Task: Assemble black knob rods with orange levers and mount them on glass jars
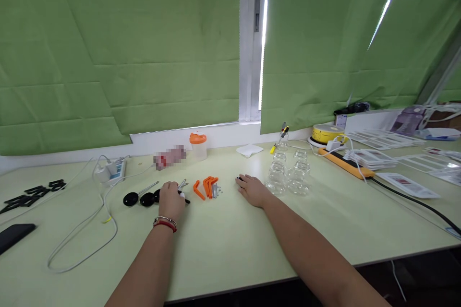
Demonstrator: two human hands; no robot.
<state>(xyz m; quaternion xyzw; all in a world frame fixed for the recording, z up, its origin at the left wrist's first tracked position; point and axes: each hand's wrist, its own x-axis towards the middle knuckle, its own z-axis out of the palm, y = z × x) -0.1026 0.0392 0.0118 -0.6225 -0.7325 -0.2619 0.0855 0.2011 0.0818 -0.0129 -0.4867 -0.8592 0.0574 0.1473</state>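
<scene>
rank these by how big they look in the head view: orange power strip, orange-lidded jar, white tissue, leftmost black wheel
1. orange power strip
2. orange-lidded jar and white tissue: too alike to split, the jar taller, the tissue wider
3. leftmost black wheel, smallest

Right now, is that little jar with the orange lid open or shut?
Shut: the orange lid sits flat on top of the upright jar.

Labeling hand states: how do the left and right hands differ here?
Left hand is curled at the black round parts; right hand lies flat on the table. Left wrist wears bracelets; right wrist is bare. Both rest on the table, either side of the orange pieces.
</scene>
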